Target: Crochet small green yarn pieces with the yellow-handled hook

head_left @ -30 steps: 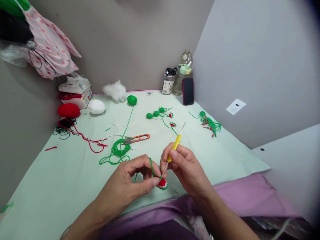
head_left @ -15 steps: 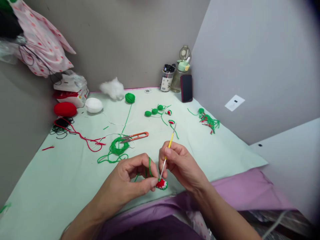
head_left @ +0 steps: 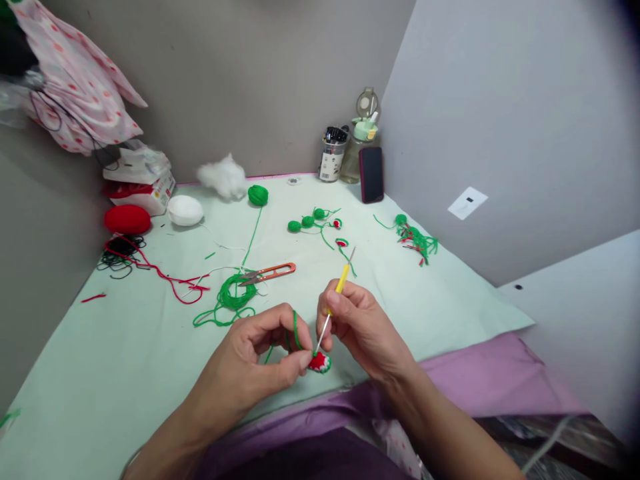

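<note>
Between thumb and fingers, my left hand (head_left: pixel 260 353) pinches a small red, white and green crochet piece (head_left: pixel 319 362). Green yarn (head_left: pixel 296 330) loops over its index finger. My right hand (head_left: pixel 363 327) grips a yellow-handled crochet hook (head_left: pixel 343 279) like a pen, its metal tip at the piece's upper edge, close to the left fingertips. Beyond the hands lie orange thread snips (head_left: pixel 275 271), partly over a coil of green yarn (head_left: pixel 234 293). Farther back are green crocheted balls (head_left: pixel 307 221) and two small red and green pieces (head_left: pixel 341 243).
At the left are a red yarn ball (head_left: pixel 127 219), a white one (head_left: pixel 185 211) and black threads (head_left: pixel 123 253). White stuffing (head_left: pixel 223 177), a green ball (head_left: pixel 258 195), a pen holder (head_left: pixel 331 157), a bottle (head_left: pixel 353 160) and a phone (head_left: pixel 371 175) line the back. Green-red scraps (head_left: pixel 417 241) lie right.
The view has shifted slightly. Both hands keep their grips, and the hook leans a little more to the right, with its tip still at the crochet piece.
</note>
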`<state>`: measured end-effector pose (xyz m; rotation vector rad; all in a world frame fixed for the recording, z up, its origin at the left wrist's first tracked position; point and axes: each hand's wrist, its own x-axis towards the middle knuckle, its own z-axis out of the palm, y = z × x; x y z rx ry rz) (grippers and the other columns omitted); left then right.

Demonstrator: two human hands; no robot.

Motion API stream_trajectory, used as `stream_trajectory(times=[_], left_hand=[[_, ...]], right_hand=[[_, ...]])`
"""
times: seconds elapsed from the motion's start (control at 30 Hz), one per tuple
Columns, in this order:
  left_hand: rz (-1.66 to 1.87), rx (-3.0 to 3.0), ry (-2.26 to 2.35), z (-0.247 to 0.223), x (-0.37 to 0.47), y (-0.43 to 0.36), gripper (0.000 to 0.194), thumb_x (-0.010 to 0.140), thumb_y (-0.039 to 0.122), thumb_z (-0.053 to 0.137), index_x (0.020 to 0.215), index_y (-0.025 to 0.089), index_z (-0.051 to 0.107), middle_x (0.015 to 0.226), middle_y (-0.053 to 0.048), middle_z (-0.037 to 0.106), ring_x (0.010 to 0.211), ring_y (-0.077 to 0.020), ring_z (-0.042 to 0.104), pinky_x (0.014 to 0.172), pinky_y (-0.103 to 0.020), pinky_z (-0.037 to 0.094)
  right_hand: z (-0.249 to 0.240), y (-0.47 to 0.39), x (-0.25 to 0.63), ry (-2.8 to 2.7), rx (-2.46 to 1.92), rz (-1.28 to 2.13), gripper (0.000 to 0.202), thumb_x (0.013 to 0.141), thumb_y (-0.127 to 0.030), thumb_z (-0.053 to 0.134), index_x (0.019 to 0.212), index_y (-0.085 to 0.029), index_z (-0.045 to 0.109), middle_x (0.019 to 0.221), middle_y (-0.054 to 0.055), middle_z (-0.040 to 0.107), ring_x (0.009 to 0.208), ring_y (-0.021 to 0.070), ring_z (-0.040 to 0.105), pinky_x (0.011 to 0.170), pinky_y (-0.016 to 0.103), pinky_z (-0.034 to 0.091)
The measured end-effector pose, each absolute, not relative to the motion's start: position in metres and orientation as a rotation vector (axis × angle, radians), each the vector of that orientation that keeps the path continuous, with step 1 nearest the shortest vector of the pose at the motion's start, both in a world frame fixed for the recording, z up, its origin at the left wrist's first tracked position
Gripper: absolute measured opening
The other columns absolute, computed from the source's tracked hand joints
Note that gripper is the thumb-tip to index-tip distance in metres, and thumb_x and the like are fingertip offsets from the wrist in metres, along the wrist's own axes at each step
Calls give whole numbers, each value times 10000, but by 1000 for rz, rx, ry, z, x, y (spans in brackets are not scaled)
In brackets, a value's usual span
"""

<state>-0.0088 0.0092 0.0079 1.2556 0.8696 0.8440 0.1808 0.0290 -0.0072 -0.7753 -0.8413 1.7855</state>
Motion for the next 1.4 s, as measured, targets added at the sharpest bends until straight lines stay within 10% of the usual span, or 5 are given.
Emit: stream_trajectory(times=[1.4], left_hand=[[1033, 917, 913, -13, 8, 4, 232, 775, 294, 933, 964, 240, 809, 772, 14, 734, 678, -111, 623, 624, -195, 499]], right_hand=[[-7, 19, 172, -956, -763, 1168, 274, 876, -405, 851, 755, -192, 729, 652, -22, 729, 533, 104, 690, 571, 214, 589]])
